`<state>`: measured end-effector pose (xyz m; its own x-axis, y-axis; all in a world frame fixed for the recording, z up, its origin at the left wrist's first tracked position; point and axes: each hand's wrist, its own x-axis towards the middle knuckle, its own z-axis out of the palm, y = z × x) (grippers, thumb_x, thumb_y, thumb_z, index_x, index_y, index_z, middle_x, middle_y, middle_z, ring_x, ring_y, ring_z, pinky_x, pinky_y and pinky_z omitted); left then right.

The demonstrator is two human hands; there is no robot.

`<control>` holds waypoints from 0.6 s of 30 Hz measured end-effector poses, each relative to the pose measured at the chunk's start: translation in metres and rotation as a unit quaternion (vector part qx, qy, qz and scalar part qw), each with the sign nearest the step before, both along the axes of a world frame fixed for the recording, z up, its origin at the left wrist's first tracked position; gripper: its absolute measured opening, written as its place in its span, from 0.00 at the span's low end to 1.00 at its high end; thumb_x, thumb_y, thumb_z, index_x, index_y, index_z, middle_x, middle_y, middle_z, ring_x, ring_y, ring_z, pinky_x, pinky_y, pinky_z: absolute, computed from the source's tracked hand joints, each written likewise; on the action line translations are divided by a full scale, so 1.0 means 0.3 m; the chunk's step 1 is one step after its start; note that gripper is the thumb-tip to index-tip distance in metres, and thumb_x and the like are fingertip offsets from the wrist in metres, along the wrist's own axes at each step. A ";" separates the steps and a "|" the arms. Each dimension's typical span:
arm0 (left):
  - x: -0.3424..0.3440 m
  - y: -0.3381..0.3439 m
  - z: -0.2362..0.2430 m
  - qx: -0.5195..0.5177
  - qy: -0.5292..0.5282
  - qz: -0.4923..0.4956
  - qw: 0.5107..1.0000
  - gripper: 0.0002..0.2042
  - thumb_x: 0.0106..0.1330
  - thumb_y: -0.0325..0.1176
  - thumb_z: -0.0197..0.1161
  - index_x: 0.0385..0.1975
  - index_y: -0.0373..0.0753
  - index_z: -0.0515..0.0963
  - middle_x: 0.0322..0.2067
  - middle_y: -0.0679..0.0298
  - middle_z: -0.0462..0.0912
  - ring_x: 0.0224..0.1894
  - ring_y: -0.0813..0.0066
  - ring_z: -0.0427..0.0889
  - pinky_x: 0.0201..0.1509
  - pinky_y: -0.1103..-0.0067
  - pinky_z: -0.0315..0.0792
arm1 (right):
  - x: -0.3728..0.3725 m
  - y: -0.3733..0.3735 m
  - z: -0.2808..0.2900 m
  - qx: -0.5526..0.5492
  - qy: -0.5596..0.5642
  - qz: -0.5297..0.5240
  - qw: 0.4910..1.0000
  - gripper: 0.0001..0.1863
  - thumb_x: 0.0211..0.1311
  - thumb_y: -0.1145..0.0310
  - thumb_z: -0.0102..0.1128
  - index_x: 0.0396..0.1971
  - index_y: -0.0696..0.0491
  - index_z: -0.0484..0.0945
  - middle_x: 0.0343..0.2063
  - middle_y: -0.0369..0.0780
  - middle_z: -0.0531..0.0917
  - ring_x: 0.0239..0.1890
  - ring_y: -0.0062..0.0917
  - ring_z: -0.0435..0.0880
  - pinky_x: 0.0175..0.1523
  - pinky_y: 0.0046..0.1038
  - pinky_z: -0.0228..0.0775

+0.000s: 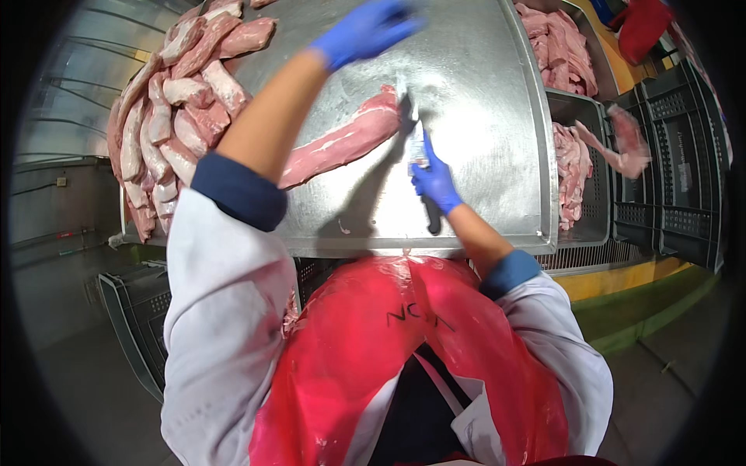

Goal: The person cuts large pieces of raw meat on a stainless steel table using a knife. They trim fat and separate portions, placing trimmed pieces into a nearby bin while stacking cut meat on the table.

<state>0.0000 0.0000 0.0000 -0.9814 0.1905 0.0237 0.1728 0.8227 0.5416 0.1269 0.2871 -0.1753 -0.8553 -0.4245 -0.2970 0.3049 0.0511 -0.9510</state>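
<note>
Head view showed a long, pale-pink boneless strip of meat (346, 141) lying aslant on a wide stainless-steel bench (497, 93) with a raised rim, its lower left end running behind the left forearm (268, 113). The blue-gloved right grip (437, 182) was closed around a black-handled steel knife (417, 147), its blade pointing away from the body beside the strip's far end; whether they touched could not be told. The blue-gloved left grip (365, 35), blurred, hung beyond the strip, apparently loose-fingered, with nothing visible in it.

Neither hand pinned the strip, so a cut begun that way might have dragged or rolled it across the shiny metal. Bringing the left grip down carelessly could have put fingers against the blade. To the right, a blurred, ragged pink piece (628, 147) beside a dark plastic crate (597, 186) could have landed outside if poorly aimed or unsupported
</note>
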 end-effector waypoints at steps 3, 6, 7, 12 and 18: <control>0.262 -0.371 -0.450 -0.123 -0.124 0.134 0.975 0.33 0.67 0.56 0.60 0.63 0.34 0.70 0.52 0.41 0.79 0.57 0.46 0.78 0.61 0.61 0.71 | -0.145 0.260 0.022 0.007 -0.037 -0.030 0.999 0.42 0.66 0.77 0.53 0.77 0.41 0.48 0.32 0.36 0.78 0.24 0.19 0.79 0.24 0.23 0.76; 0.544 -0.342 -0.596 -0.245 -0.255 0.081 0.932 0.26 0.67 0.56 0.52 0.52 0.43 0.81 0.48 0.45 0.83 0.52 0.42 0.80 0.59 0.57 0.72 | -0.187 0.357 -0.045 0.016 -0.027 -0.071 0.997 0.41 0.66 0.78 0.51 0.77 0.42 0.47 0.32 0.37 0.78 0.24 0.19 0.79 0.24 0.23 0.75; 0.502 -0.300 -0.522 -0.246 -0.349 0.025 0.904 0.25 0.67 0.56 0.51 0.51 0.44 0.82 0.46 0.44 0.83 0.51 0.42 0.81 0.58 0.58 0.73 | -0.188 0.353 -0.067 0.011 -0.030 -0.081 0.996 0.41 0.67 0.78 0.51 0.77 0.42 0.46 0.31 0.38 0.78 0.23 0.19 0.79 0.24 0.23 0.74; 0.137 0.087 -0.391 -0.061 -0.103 0.071 0.990 0.32 0.60 0.52 0.65 0.63 0.44 0.71 0.48 0.48 0.83 0.49 0.47 0.82 0.52 0.62 0.75 | -0.226 0.305 -0.064 0.014 -0.027 -0.094 0.995 0.41 0.68 0.77 0.53 0.77 0.42 0.46 0.29 0.39 0.79 0.21 0.19 0.79 0.23 0.21 0.72; -0.086 0.180 -0.475 -0.151 -0.148 -0.109 0.971 0.08 0.64 0.39 0.55 0.36 0.45 0.77 0.41 0.54 0.83 0.44 0.51 0.82 0.46 0.61 0.74 | -0.258 0.246 -0.041 0.068 -0.072 -0.123 0.987 0.41 0.69 0.76 0.53 0.77 0.41 0.46 0.27 0.38 0.79 0.21 0.19 0.78 0.23 0.22 0.72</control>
<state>-0.0259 0.0539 -0.1425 -0.8723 0.3489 -0.3427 0.2339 0.9130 0.3342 0.0496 0.3608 -0.1877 -0.8724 -0.1568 -0.4629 0.4554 0.0828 -0.8864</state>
